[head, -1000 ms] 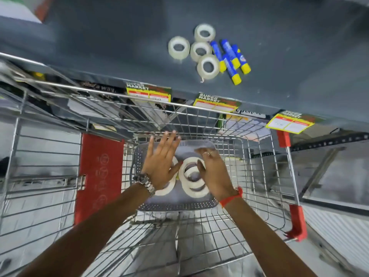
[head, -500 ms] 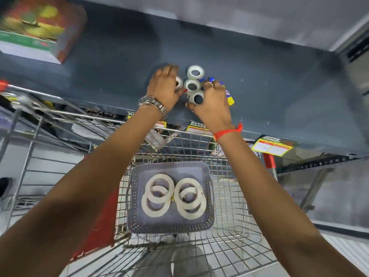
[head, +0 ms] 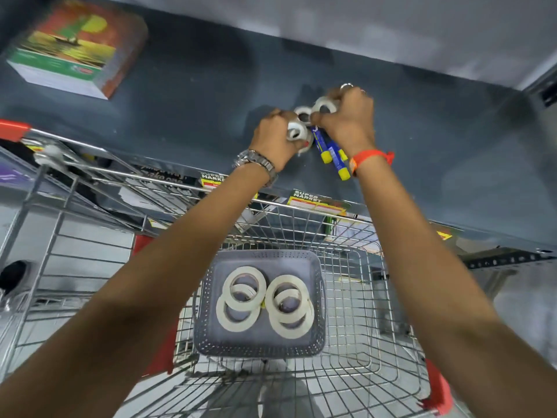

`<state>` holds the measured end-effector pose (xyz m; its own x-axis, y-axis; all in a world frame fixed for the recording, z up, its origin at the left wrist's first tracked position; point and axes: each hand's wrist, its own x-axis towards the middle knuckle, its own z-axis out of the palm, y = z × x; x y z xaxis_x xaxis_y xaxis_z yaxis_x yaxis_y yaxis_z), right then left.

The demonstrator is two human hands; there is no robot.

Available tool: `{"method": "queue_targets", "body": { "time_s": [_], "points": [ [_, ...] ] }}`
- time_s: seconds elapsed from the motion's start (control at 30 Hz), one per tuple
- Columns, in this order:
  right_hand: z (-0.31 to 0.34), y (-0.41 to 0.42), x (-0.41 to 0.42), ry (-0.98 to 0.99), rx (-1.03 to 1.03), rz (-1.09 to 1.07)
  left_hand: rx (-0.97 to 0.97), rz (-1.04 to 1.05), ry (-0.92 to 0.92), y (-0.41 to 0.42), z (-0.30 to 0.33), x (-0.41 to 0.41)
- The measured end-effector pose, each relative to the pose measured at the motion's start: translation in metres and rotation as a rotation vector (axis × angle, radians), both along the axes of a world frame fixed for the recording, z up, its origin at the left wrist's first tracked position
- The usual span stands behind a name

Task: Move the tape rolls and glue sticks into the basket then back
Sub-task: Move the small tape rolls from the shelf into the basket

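2 hands on shelf [head: 187, 95]: left hand [head: 275, 140] and right hand [head: 346, 122] each curled round small tape rolls [head: 324, 105], glue sticks [head: 328, 150] beside. Recommend firm grip, lift together, lower into basket [head: 208, 297].

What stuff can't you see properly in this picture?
- Head view: the glue sticks are partly covered by the right hand, so no count.
- Small tape rolls are half hidden under the left hand.
- Price label print is too small.
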<state>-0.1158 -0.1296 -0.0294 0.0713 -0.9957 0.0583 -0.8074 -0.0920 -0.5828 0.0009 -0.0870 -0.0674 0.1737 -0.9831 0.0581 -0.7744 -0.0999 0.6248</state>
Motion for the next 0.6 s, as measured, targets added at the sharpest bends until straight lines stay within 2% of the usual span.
{"method": "queue_targets", "body": {
  "time_s": [0.13,0.4,0.6],
  "points": [
    [-0.002,-0.025,0.014,0.029,0.140,0.096,0.024,0.019,0.006,-0.002,-0.004,-0.012],
    [-0.012,-0.044,0.031,0.059,0.182,0.112,0.048,0.082,0.041,-0.006,-0.009,-0.012],
    [-0.011,-0.047,0.035,0.125,0.202,0.130,0.015,0.124,-0.010,-0.004,-0.015,-0.016]
  ]
}}
